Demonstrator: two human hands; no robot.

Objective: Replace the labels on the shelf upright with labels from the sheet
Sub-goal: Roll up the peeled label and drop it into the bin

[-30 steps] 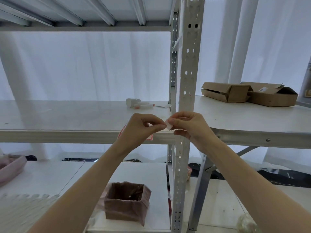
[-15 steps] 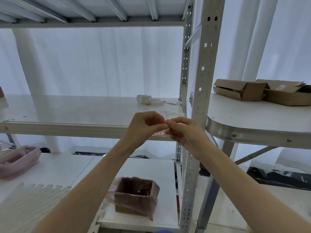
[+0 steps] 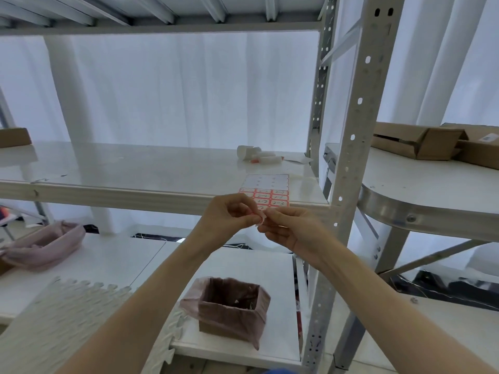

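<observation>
One pink pouch (image 3: 43, 247) by back edge of lower shelf (image 3: 108, 261). One bag-lined box (image 3: 229, 309) near its front edge, scraps inside. Left hand (image 3: 229, 217) and right hand (image 3: 293, 229) both pinching one small label (image 3: 261, 217). One label sheet (image 3: 266, 193) at front right corner of middle shelf (image 3: 135, 168), beside shelf upright (image 3: 351, 157). Two cardboard boxes (image 3: 415, 141) (image 3: 480, 152) rightmost.

Label sheet (image 3: 266, 191) white with red-bordered labels, shelf upright (image 3: 351, 136) pale grey with dark punched holes, bin liner (image 3: 229, 306) dusky pink, cardboard boxes (image 3: 421, 143) brown, curtain (image 3: 175, 90) white.
</observation>
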